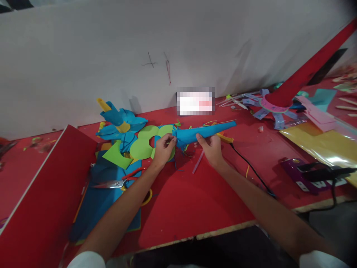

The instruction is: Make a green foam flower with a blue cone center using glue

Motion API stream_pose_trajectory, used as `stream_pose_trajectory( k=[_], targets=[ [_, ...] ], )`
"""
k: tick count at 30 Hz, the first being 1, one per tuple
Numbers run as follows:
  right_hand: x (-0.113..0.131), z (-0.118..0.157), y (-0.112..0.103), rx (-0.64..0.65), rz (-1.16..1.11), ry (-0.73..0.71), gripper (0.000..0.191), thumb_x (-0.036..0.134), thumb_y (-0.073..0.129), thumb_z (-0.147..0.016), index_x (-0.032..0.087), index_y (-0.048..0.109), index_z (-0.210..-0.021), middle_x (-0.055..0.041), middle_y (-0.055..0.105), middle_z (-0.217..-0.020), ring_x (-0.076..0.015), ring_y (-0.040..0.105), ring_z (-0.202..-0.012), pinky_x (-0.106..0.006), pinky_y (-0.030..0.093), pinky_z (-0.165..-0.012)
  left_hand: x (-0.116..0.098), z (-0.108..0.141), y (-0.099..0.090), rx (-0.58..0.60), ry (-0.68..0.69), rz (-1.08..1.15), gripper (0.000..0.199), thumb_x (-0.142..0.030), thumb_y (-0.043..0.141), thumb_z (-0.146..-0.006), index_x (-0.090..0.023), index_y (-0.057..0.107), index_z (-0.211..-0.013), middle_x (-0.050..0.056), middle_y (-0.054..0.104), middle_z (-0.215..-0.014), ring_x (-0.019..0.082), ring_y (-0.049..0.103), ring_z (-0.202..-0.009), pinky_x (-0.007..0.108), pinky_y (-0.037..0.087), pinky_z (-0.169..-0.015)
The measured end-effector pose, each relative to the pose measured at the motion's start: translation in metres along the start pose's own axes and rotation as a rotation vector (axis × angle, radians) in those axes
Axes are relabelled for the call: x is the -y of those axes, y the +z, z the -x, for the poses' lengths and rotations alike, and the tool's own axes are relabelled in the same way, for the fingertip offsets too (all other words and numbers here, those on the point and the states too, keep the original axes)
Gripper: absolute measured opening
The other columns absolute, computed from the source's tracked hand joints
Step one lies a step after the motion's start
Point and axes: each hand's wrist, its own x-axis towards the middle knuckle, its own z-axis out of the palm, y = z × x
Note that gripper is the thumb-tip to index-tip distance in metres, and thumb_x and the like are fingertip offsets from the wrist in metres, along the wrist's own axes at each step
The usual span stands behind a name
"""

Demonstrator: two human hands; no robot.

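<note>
A long blue cone (206, 131), rolled from a paper-like or foam-like sheet, lies across both hands with its narrow end to the right. My left hand (165, 149) pinches the wide, fringed end. My right hand (212, 149) grips the cone's lower side near the middle, thumb on top. Partly behind the right hand lies a yellow tool (225, 138) with a black cord, apparently a glue gun. A translucent stick (198, 162) rests just below the cone. Close to the left hand is a light green petal-shaped cutout (141, 149), partly covered by that hand.
Scissors (113, 184) lie on dark blue sheets (104, 208) at left, beside an upright red panel (52, 190). A blue flower (124, 124) stands behind. To the right are a red cone (298, 85), a gold sheet (315, 143) and a purple power strip (297, 175).
</note>
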Motion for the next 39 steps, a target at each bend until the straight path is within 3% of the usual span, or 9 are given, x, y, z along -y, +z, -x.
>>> stream_pose_trajectory(
  k=[30,39],
  targets=[
    [0.0002,0.0004,-0.0001,0.002,-0.038,0.004,0.041,0.062,0.08,-0.083,0.023,0.067,-0.082,-0.0011,0.068,-0.066,-0.0195,0.066,-0.058,-0.036,0.058,-0.061,0.0061,0.0009,0.0,0.033,-0.032,0.085,0.04,-0.053,0.077,-0.084,-0.021,0.054,-0.074,-0.004,0.047,-0.062,0.012,0.043,-0.061,0.025,0.033,-0.057],
    [0.0027,0.0016,0.0013,0.012,-0.026,0.002,0.045,0.066,0.079,-0.082,0.022,0.066,-0.084,-0.001,0.069,-0.067,-0.0189,0.066,-0.058,-0.036,0.061,-0.061,0.0049,0.0007,-0.0015,0.044,-0.056,0.204,0.031,-0.04,0.076,-0.081,-0.02,0.053,-0.074,-0.006,0.047,-0.061,0.01,0.041,-0.054,0.024,0.032,-0.053]
  ],
)
